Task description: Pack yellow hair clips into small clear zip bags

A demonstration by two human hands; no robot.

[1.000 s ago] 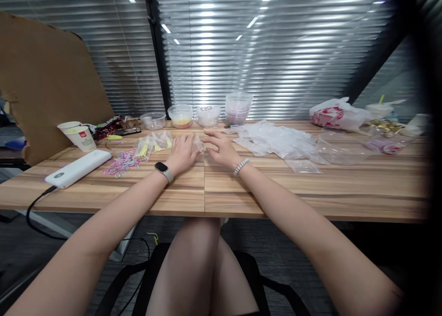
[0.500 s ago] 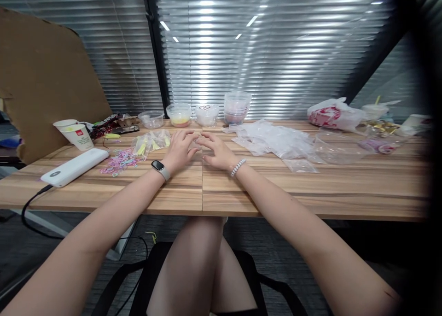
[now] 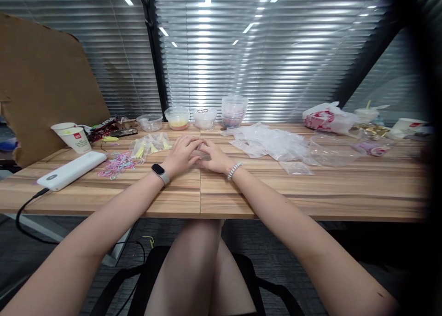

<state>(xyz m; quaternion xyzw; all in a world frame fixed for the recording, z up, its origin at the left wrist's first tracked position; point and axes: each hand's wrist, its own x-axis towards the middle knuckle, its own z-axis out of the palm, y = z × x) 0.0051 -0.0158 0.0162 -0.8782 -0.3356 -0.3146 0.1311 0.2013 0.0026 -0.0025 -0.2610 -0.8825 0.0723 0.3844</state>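
My left hand and my right hand meet over the seam of the wooden table, fingertips touching or nearly so. Something clear, perhaps a small plastic bag, shows faintly between them; I cannot make it out well. The fingers of both hands are bent inward around it. Left of my left hand lie clear bags with yellow pieces and a pile of small pink, purple and blue pieces. To the right of my right hand a heap of flat clear bags is spread out.
Clear tubs and a stack of cups stand along the back. Paper cups and a white power bank with a black cable are at the left, beside cardboard. A red-and-white bag lies back right.
My fingertips have come closer together, and the fingers of my right hand are bent more. The whole view has shifted slightly.
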